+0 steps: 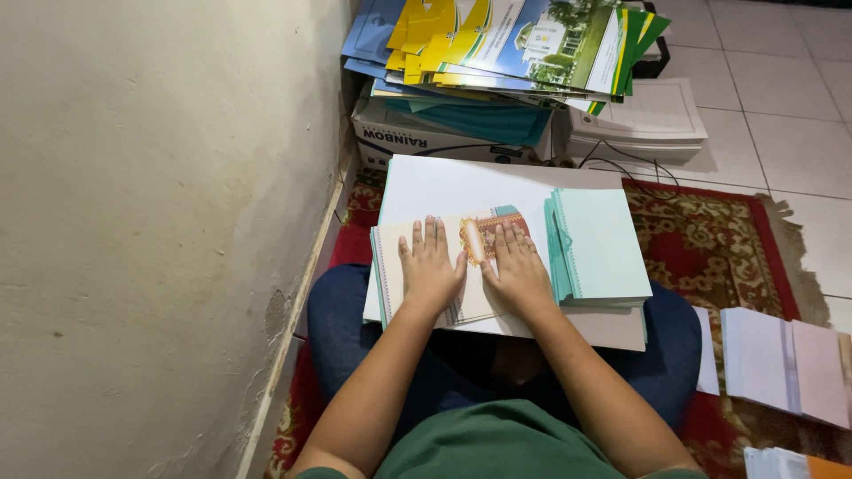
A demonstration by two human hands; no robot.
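I sit cross-legged with a white board (461, 186) across my lap. On it lies a stack of cream printed cards with an ornate brown and gold panel (479, 238). My left hand (430, 266) presses flat on the left part of that stack, fingers spread. My right hand (517, 266) lies flat on the right part, beside the left hand. Neither hand grips anything. A stack of pale teal folded cards (599, 248) stands just right of my right hand on the same board.
A plastered wall (160, 222) closes the left side. Ahead, a cardboard box (417, 142) carries a pile of blue, yellow and green folders (506, 44), next to white paper stacks (648, 120). Pink and white cards (781, 359) lie on the red patterned rug (710, 248).
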